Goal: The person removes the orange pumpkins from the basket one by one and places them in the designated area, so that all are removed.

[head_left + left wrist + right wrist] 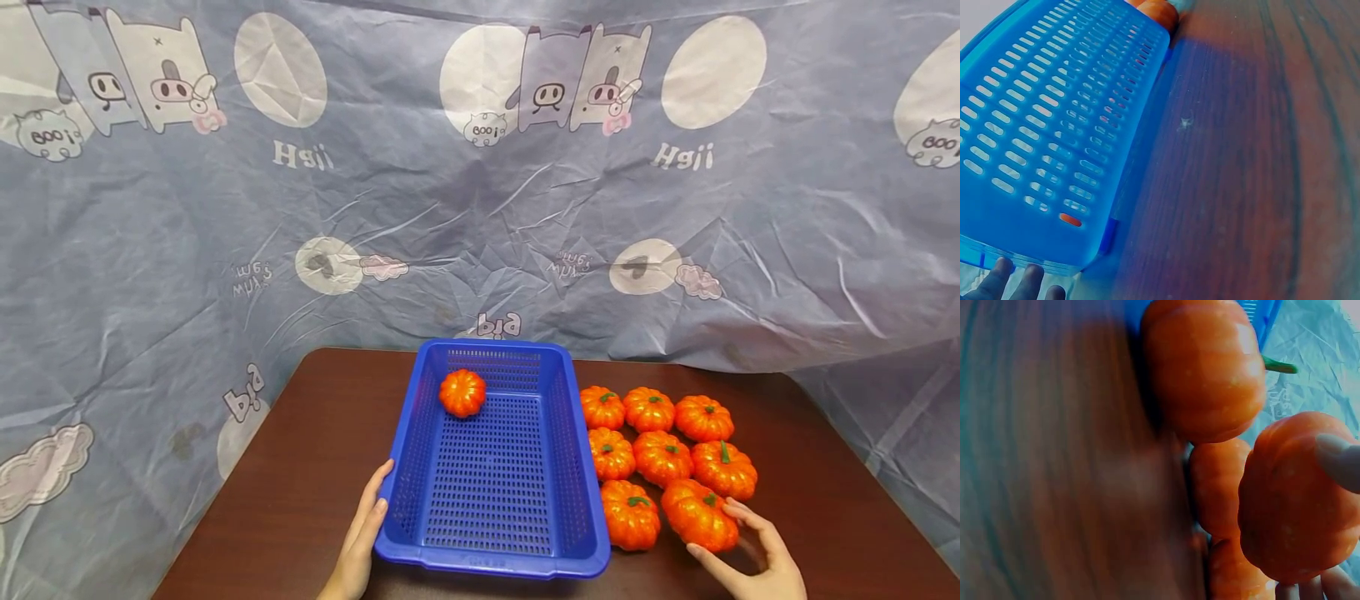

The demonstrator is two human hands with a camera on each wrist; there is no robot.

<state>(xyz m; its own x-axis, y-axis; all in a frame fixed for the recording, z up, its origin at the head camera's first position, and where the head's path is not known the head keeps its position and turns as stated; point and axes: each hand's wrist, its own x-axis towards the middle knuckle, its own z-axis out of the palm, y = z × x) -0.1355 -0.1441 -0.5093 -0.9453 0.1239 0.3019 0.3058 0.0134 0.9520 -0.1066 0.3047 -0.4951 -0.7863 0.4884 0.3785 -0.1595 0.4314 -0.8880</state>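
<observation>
A blue plastic basket (pixel 491 557) with slotted walls sits on the table, and one small orange pumpkin (pixel 462 393) lies inside near its far left corner. At the basket's left side, my left hand (pixel 360 533) rests its fairly straight fingers against the outer wall; its fingertips (pixel 1032 273) show at the wall's edge in the left wrist view. My right hand (pixel 757 554) pinches an orange pumpkin (pixel 699 515) between thumb and fingers at the near right. In the right wrist view this held pumpkin (pixel 1300 500) appears tilted and raised off the table.
Several more orange pumpkins with green stems (pixel 662 458) stand close together in rows along the basket's right side. The dark brown wooden table (pixel 300 467) ends at a wrinkled grey-blue printed cloth (pixel 480 208) hanging behind it.
</observation>
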